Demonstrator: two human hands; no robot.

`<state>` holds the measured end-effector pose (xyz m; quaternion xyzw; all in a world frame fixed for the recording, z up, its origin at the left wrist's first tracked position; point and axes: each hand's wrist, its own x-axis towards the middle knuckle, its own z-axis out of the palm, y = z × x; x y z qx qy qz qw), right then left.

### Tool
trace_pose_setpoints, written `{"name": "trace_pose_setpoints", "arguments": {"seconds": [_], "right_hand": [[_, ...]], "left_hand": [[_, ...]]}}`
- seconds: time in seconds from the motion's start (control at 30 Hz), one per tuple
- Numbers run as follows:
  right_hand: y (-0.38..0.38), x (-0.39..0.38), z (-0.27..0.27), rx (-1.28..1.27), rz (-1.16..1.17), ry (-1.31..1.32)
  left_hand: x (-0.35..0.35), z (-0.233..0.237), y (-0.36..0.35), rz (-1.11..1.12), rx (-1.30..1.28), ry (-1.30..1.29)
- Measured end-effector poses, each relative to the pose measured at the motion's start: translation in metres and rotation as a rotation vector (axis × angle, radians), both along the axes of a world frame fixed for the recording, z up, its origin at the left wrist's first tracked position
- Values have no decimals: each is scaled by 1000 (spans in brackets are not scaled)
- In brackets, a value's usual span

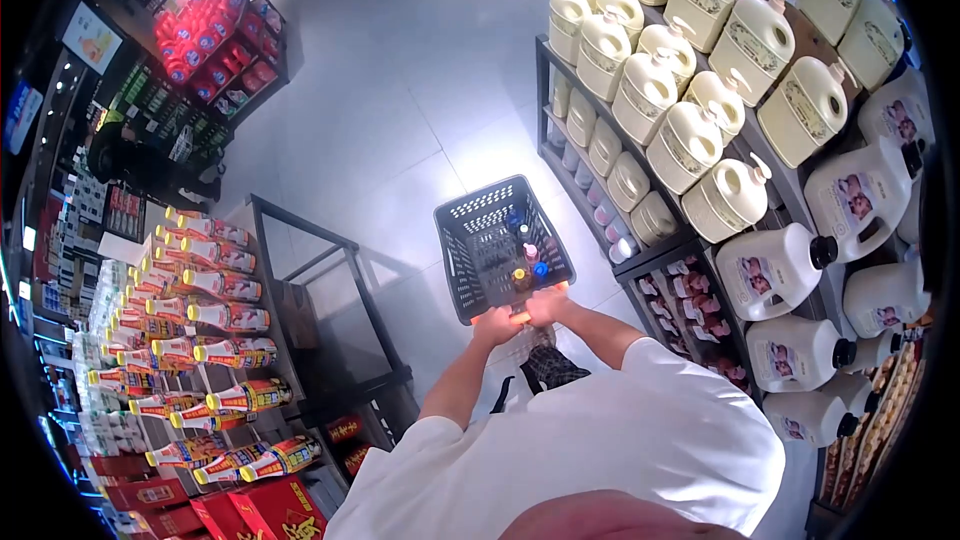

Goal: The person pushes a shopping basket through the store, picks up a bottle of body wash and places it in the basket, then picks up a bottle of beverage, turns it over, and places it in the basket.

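Note:
Both hands rest on the orange handle of a black shopping basket cart (455,285) in the middle of the view. My left hand (494,327) is wrapped round the handle's left part, and my right hand (546,307) grips it further right. Inside the basket, near the handle, stand several small bottles with yellow, blue and white caps, among them a pink bottle (531,252). A dark patterned item (552,368) shows below the handle, close to my body.
Shelves of cream pump bottles (684,145) and white jugs (768,272) rise at the right. Red-and-yellow bottles (228,317) fill a stand at the left, beside a black frame (312,227). Red packages (205,35) and a dark-clothed person (150,165) are further off, upper left.

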<state>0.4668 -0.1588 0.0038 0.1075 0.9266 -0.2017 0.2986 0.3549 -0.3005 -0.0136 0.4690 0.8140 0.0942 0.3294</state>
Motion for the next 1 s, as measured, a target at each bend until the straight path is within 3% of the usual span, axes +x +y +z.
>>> {"name": "trace_pose_setpoints", "arguments": {"seconds": [0.57,0.8,1.0], "right_hand": [[121,-156,-11,58,-7,68],[170,-234,-17,102,-47,85],[217,-306,-12,111,-90,-137]], "left_hand": [[-168,-21,124,-55,29,-92],[-250,-7,176,-118,23,-130],[-314,-6,223,-151,60,-120]]}}
